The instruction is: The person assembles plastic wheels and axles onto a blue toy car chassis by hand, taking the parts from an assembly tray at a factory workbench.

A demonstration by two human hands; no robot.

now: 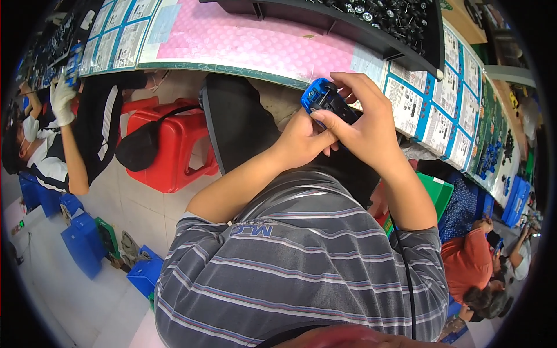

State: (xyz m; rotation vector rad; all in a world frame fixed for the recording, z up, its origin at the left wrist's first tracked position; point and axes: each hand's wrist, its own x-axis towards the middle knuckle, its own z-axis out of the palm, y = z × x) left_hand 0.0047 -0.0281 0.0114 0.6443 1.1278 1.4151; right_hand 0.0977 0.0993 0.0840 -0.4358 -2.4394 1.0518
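Right hand (368, 118): fingers grasping a blue-and-black plastic toy car (330, 102) at the near edge of the pink-sheeted tabletop (255, 40). Left hand (300, 138): alongside, finger grip undeterminable. Assessed risk: dropping, through slackened thumb pressure.

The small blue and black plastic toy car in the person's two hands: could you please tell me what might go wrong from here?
First, the toy car, held by the left hand and right hand short of the table covered with a pink bubble-textured sheet, could miss the tabletop if it slipped. Second, a knock to the nearby black tray might spill its heaped small black and silver parts.
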